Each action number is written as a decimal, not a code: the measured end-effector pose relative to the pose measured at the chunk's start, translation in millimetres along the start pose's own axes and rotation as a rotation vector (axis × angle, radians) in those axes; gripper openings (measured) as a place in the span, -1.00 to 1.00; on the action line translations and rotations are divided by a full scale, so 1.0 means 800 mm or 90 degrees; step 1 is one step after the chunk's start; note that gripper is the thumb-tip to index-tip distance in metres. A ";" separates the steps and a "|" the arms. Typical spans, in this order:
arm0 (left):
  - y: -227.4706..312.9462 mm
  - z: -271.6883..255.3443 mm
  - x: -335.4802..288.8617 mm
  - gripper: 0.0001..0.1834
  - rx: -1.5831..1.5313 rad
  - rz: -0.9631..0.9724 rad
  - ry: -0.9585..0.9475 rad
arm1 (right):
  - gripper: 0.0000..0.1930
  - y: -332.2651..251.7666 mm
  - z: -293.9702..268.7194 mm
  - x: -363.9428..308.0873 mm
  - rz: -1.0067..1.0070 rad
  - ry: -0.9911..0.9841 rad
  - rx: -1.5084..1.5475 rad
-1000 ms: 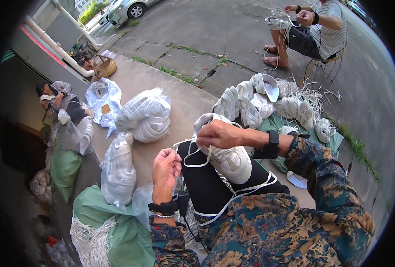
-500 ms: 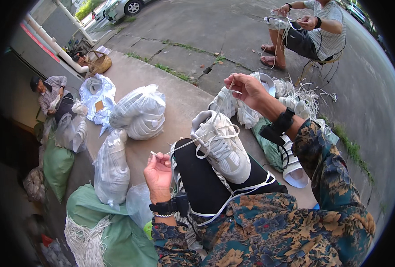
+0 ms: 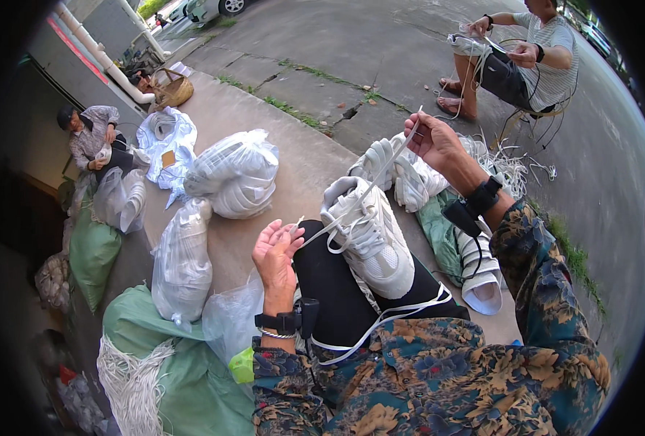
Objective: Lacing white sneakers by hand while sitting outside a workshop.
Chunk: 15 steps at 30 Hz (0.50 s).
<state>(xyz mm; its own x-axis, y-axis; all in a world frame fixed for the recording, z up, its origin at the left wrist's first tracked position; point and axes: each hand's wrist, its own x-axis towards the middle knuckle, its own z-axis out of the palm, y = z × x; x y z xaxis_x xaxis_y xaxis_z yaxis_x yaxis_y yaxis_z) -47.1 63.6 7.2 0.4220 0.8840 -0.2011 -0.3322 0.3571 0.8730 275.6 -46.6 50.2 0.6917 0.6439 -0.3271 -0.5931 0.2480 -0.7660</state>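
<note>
A white sneaker (image 3: 380, 258) with mesh panels rests on my black-clad lap, toe toward me. Its white shoelace (image 3: 352, 208) runs out from the upper eyelets to both sides. My left hand (image 3: 277, 254), left of the shoe, pinches one end of it, the tip poking up past the fingers. Up and to the right of the shoe, my right hand (image 3: 433, 139) grips the other end between thumb and fingers. The lace stretches in a slant between the hands. Another loose white lace (image 3: 380, 320) lies in a loop across my lap.
Several clear bags (image 3: 236, 174) of white shoe parts stand to the left, beside green sacks (image 3: 144, 320). A bundle of white laces (image 3: 130, 378) drapes over the nearest sack. More white shoes (image 3: 402, 171) lie ahead. Two people work nearby, one seated far right (image 3: 544, 65), one far left (image 3: 93, 142).
Both hands have shifted slightly up and right with the lace ends. The left fingers have opened out somewhat around the tip. The whole view has moved a little.
</note>
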 end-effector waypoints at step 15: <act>-0.030 0.024 -0.001 -0.87 0.437 -0.023 -0.126 | -0.88 0.093 0.041 -0.039 -0.419 -0.425 -0.652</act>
<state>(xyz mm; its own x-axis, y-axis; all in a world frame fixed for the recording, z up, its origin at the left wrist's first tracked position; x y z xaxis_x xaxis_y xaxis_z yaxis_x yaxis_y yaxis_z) -23.3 48.4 -4.9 0.5890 0.7812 -0.2069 0.2626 0.0571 0.9632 196.2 -24.5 21.5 0.2256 0.9092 0.3499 0.5253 0.1890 -0.8297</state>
